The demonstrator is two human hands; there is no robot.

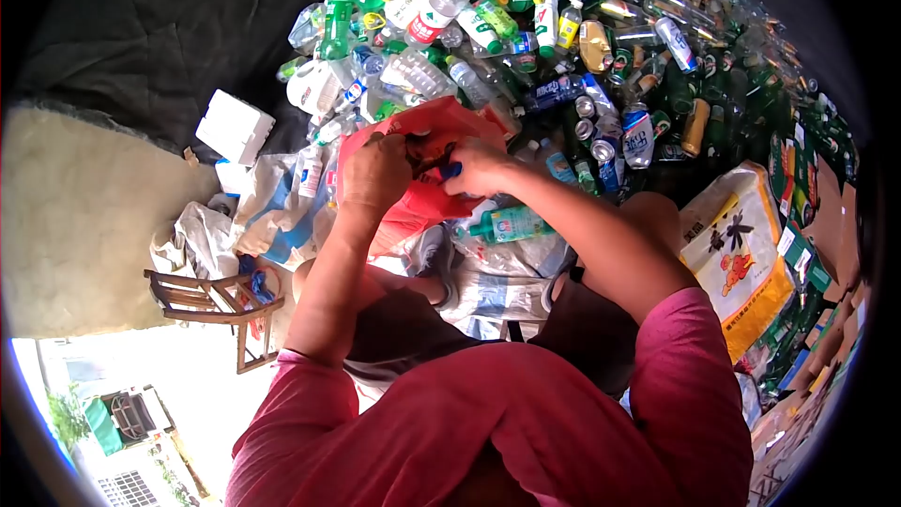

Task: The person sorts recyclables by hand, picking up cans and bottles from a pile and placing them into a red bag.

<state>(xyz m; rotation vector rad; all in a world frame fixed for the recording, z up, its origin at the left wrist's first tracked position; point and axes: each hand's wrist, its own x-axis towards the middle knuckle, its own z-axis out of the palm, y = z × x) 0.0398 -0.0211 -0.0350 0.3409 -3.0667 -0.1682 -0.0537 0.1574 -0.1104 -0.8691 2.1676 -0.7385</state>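
A crumpled red bag (pixel 427 202) hangs between my hands above my knees, its mouth pulled open and something dark showing inside. My left hand (pixel 377 172) is closed on the bag's left edge. On the other side, my right hand (pixel 474 170) has bent fingers at the opening, next to a small dark blue item (pixel 451 170); whether it grips that item or the bag is unclear. Just below my right hand lies a green-labelled bottle (pixel 511 224) on pale plastic sheeting.
A large heap of bottles and cans (pixel 526 47) rises in front. At the left are a white foam box (pixel 235 127), white sacks (pixel 208 240) and a wooden stool (pixel 211 300). A printed yellow-and-white sack (pixel 737 258) and cardboard (pixel 831 225) are at the right.
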